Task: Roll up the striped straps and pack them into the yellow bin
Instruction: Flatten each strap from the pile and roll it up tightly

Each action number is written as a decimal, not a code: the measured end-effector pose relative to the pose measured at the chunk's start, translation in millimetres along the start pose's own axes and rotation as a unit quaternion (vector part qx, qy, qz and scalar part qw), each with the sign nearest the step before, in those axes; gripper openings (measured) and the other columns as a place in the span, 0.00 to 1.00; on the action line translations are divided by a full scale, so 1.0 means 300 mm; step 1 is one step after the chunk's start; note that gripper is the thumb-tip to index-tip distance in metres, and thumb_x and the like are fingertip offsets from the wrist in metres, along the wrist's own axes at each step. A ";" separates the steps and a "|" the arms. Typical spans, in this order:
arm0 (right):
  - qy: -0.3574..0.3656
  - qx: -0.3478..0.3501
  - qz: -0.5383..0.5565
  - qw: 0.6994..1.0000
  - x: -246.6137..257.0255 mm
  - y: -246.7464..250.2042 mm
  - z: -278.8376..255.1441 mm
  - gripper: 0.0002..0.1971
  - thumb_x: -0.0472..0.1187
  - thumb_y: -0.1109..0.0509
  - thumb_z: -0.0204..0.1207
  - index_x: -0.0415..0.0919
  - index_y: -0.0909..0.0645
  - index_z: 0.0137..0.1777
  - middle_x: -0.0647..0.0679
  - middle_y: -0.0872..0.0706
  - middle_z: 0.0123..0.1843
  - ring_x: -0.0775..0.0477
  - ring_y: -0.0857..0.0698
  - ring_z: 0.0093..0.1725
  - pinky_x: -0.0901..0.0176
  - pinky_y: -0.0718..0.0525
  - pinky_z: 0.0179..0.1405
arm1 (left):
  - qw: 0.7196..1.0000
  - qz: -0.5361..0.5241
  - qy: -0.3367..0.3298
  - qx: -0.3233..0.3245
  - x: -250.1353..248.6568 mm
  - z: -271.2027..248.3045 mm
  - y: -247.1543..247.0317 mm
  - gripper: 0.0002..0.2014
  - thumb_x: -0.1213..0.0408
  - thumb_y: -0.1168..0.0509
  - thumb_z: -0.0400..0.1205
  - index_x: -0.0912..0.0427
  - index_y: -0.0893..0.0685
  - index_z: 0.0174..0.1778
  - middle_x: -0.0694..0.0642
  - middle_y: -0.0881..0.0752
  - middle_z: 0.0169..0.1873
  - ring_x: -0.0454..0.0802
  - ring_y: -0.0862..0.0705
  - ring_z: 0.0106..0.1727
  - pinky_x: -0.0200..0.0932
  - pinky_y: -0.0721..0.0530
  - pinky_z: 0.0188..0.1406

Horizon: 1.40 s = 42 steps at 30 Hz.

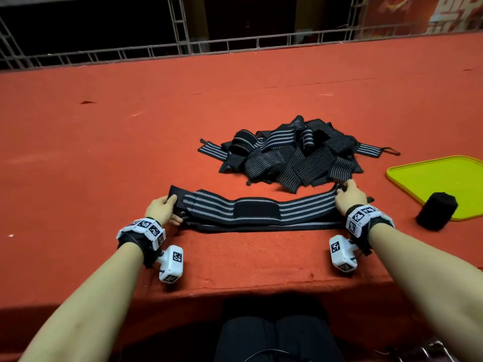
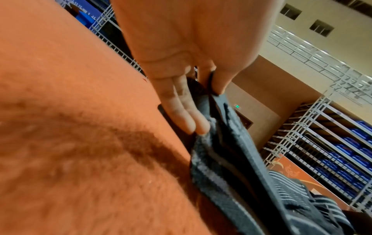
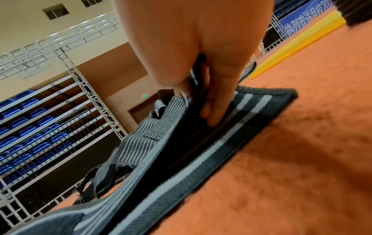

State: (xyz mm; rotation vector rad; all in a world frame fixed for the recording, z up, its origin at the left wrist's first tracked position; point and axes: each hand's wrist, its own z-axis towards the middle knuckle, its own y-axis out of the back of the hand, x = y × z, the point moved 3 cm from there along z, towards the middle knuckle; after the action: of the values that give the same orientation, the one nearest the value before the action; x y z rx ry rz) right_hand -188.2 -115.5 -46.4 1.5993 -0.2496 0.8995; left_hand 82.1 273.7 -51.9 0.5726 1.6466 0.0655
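A long black strap with grey stripes [image 1: 256,211] lies stretched sideways on the red table, a black patch at its middle. My left hand [image 1: 163,209] pinches its left end [image 2: 213,101] between thumb and fingers. My right hand [image 1: 349,194] grips the right end, fingers tucked into the fold of the strap [image 3: 201,143]. Behind the strap lies a heap of several more striped straps [image 1: 290,152]. The flat yellow bin [image 1: 439,181] sits at the right. One rolled black strap [image 1: 436,211] stands at the bin's near corner.
The red cloth-covered table [image 1: 130,126] reaches back to a metal truss rail [image 1: 183,48]. The table's front edge runs just below my wrists. My lap shows under it.
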 end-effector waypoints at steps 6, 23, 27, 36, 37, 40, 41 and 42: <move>-0.038 -0.150 0.193 0.969 0.064 0.128 -0.011 0.13 0.40 0.44 0.85 0.33 0.30 0.64 0.27 0.18 0.58 0.28 0.19 0.57 0.48 0.26 0.50 | 0.990 -0.057 -0.122 -0.040 -0.124 -0.035 0.035 0.11 0.60 0.46 0.88 0.60 0.23 0.57 0.63 0.17 0.44 0.55 0.13 0.31 0.40 0.11 0.32; -0.174 -0.013 0.000 0.985 -0.076 0.068 -0.075 0.18 0.35 0.39 0.81 0.25 0.26 0.67 0.27 0.19 0.64 0.29 0.21 0.65 0.46 0.28 0.66 | 0.980 0.189 0.043 0.042 0.034 -0.128 0.022 0.18 0.60 0.41 0.82 0.60 0.19 0.26 0.55 0.17 0.24 0.55 0.20 0.33 0.44 0.23 0.38; -0.119 0.000 0.053 0.992 -0.088 0.073 -0.044 0.19 0.39 0.40 0.80 0.31 0.28 0.68 0.28 0.19 0.62 0.29 0.21 0.62 0.46 0.25 0.60 | 0.999 -0.016 0.032 -0.004 0.016 -0.136 0.009 0.14 0.71 0.44 0.83 0.69 0.21 0.32 0.49 0.22 0.10 0.43 0.20 0.18 0.32 0.18 0.22; -0.154 -0.032 0.153 0.976 -0.122 0.094 -0.012 0.20 0.33 0.39 0.78 0.30 0.26 0.70 0.30 0.20 0.67 0.31 0.22 0.66 0.48 0.27 0.67 | 0.985 -0.153 0.077 -0.011 0.028 -0.156 -0.034 0.08 0.66 0.42 0.81 0.63 0.20 0.38 0.52 0.25 0.18 0.48 0.23 0.24 0.39 0.17 0.23; -0.153 -0.018 0.147 0.977 -0.122 0.090 -0.014 0.20 0.35 0.37 0.78 0.31 0.25 0.69 0.31 0.20 0.67 0.32 0.21 0.66 0.49 0.26 0.66 | 0.989 -0.131 0.065 -0.029 0.031 -0.149 -0.027 0.09 0.67 0.42 0.80 0.63 0.21 0.35 0.51 0.25 0.16 0.45 0.24 0.18 0.37 0.21 0.21; -0.136 -0.004 0.129 0.982 -0.117 0.080 -0.018 0.19 0.36 0.37 0.78 0.33 0.25 0.68 0.32 0.19 0.64 0.33 0.20 0.63 0.49 0.24 0.62 | 0.981 -0.184 0.047 -0.038 0.045 -0.149 -0.026 0.12 0.72 0.43 0.81 0.67 0.24 0.31 0.50 0.29 0.11 0.44 0.22 0.14 0.35 0.19 0.18; -0.131 -0.001 0.123 0.984 -0.114 0.078 -0.020 0.19 0.36 0.37 0.77 0.33 0.25 0.68 0.32 0.18 0.63 0.33 0.20 0.62 0.49 0.24 0.61 | 0.974 -0.218 0.053 -0.029 0.051 -0.156 -0.034 0.11 0.73 0.44 0.81 0.69 0.24 0.33 0.50 0.30 0.10 0.45 0.21 0.17 0.37 0.14 0.22; -0.126 0.004 0.114 0.985 -0.112 0.077 -0.023 0.19 0.35 0.38 0.77 0.33 0.26 0.68 0.32 0.18 0.62 0.33 0.19 0.61 0.49 0.24 0.59 | 0.966 -0.250 0.064 -0.017 0.059 -0.162 -0.041 0.10 0.73 0.44 0.82 0.70 0.23 0.35 0.51 0.30 0.11 0.47 0.21 0.20 0.43 0.11 0.28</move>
State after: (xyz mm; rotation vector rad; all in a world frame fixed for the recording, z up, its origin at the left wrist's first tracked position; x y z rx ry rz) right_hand -227.8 -125.7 -51.7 1.7149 -0.6176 0.8687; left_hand 31.3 283.7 -64.2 0.1155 1.8683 -0.2452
